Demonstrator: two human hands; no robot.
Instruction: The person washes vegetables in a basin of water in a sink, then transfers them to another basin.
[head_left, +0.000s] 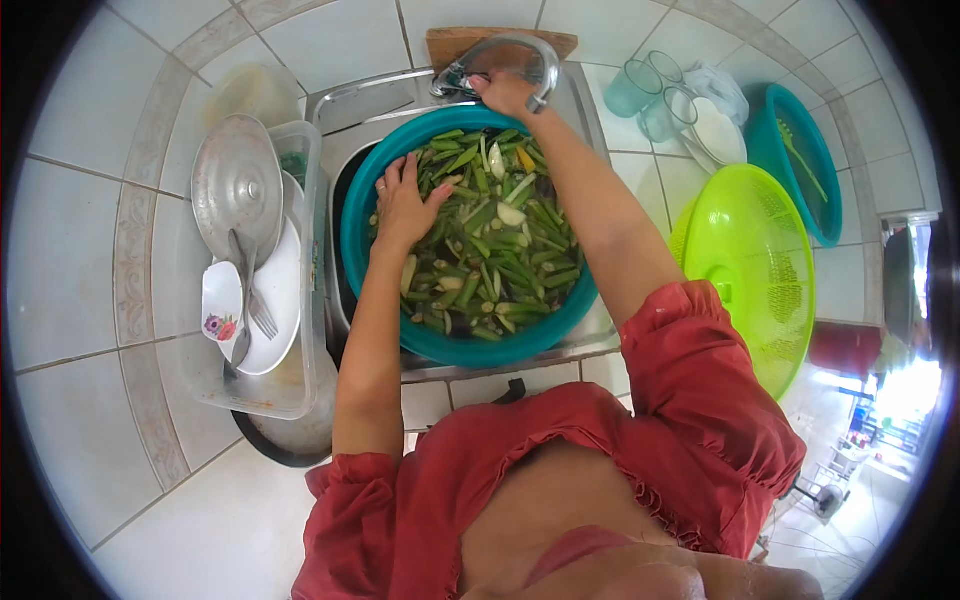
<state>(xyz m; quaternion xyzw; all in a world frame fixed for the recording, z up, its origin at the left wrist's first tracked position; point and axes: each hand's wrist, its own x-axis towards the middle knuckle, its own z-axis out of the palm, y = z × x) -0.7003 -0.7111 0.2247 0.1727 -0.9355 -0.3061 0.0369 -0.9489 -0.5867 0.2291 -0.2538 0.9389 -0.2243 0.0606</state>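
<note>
A large teal plastic basin (480, 356) stands on the stainless steel sink (592, 112), holding water and many cut green vegetable pieces (517, 255). My left hand (409, 202) rests on the vegetables by the basin's left inner wall, fingers spread, holding nothing. Beyond the basin's far rim, my right hand (504, 91) is at the base of the chrome faucet (551, 64), under its curved spout. Its fingers are partly hidden there, so its grip on the faucet handle is unclear.
At left, a clear plastic bin (311, 345) holds a metal lid (238, 187), white dishes (277, 300) and cutlery. To the right are glass tumblers (664, 112), a lime-green strainer (757, 277) and a smaller teal basin (825, 180). A wooden board (450, 46) leans behind the faucet.
</note>
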